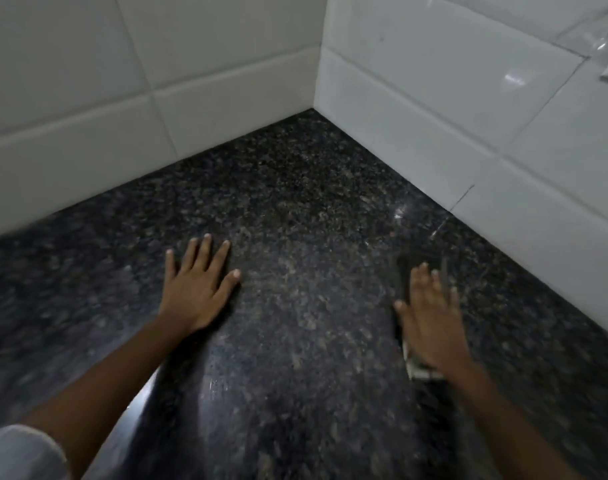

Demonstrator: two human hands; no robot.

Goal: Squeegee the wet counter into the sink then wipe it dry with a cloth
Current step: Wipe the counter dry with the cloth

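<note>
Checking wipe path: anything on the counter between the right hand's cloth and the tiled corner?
Nothing visible. The right hand presses a dark cloth flat; the granite counter ahead is bare. The left hand rests off to the side.

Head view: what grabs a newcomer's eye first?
Two bare hands spread on the dark speckled granite counter: the left hand lies flat and empty at centre-left, the motion-blurred right hand presses a dark cloth at right. Behind them, white wall tiles meet in a corner.
</note>
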